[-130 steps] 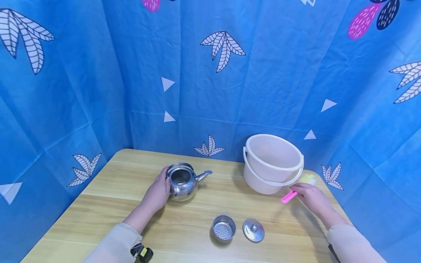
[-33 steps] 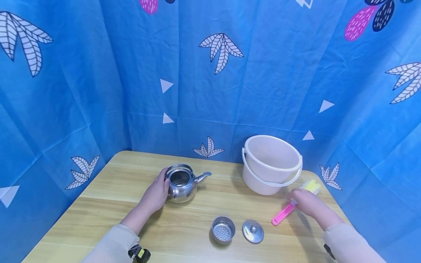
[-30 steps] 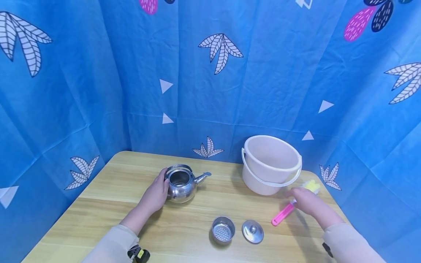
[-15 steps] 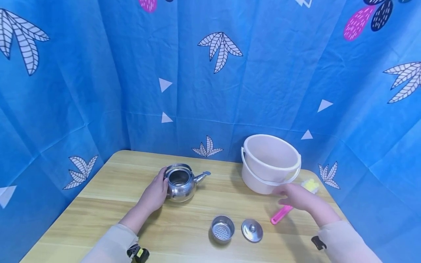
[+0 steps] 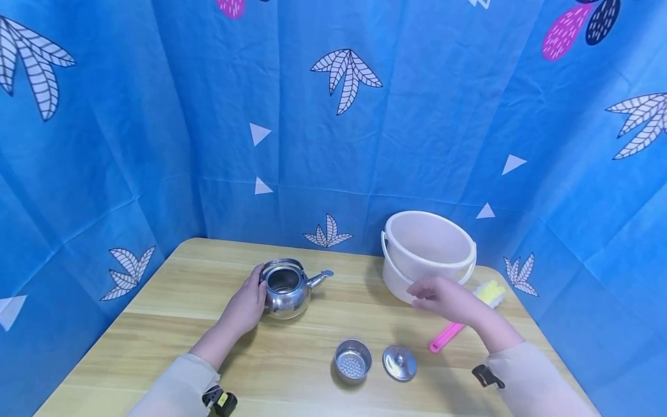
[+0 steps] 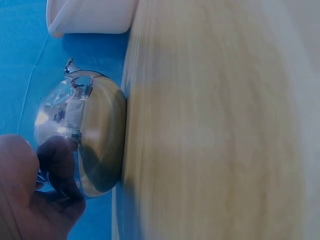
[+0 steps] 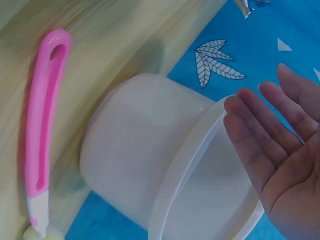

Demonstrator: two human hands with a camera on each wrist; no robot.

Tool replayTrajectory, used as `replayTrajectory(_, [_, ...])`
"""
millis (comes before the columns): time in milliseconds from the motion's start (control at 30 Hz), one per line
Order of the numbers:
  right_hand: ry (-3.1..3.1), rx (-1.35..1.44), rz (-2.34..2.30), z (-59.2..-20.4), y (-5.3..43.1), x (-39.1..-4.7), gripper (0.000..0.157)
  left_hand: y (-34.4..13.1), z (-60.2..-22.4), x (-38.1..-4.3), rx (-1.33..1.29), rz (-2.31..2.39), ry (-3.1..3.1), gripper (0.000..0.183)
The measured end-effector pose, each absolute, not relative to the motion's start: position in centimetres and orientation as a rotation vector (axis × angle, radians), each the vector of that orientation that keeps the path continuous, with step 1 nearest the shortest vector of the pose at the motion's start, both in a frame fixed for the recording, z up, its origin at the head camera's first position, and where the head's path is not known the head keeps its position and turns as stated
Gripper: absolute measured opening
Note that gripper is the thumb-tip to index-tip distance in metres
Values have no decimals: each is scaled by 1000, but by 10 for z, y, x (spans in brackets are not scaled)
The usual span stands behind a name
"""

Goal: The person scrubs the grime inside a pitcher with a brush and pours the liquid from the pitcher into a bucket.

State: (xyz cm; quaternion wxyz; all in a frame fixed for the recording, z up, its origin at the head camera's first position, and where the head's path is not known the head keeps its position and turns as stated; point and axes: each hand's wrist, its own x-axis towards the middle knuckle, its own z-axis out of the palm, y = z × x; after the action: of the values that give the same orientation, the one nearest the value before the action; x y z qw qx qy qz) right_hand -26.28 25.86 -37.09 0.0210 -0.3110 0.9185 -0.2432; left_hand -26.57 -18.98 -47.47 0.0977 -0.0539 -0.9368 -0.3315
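Note:
My left hand (image 5: 245, 306) holds the left side of a shiny steel kettle (image 5: 289, 302), which stands lidless on the table with its spout pointing right. The left wrist view shows thumb and fingers curled at the side of the kettle (image 6: 102, 135). In front of the white bucket (image 5: 403, 263), my right hand (image 5: 447, 296) hovers with nothing in it; the right wrist view shows its fingers extended over the bucket's rim (image 7: 185, 165). Under the right forearm lies a sponge brush with a pink handle (image 5: 446, 337) and a yellow-and-white head (image 5: 491, 293).
A small steel strainer cup (image 5: 352, 366) with a perforated bottom sits near the table's front. Beside it lies a round kettle lid (image 5: 399, 364) with a knob. Blue patterned curtain (image 5: 234, 145) surrounds the back and sides of the wooden table (image 5: 172, 324).
My right hand set the sponge brush down right of the bucket, released it, and moved left to the bucket's front. My left hand and the kettle stayed in place.

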Motion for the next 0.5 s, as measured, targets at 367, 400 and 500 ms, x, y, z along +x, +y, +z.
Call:
replayTrajectory(367, [2886,-960,-777,-362,236,-266,20,-190,-475,-266,-164,-981,-2777,54])
replayTrajectory(400, [2890,-962,-778,-361,234,-266,19,-190,-474,-266,-162,-981,-2777,54])
replayTrajectory(500, [2901,-993,-774,-359,226,-267,18,-190,-474,-266,-161,-977,-2776,54])
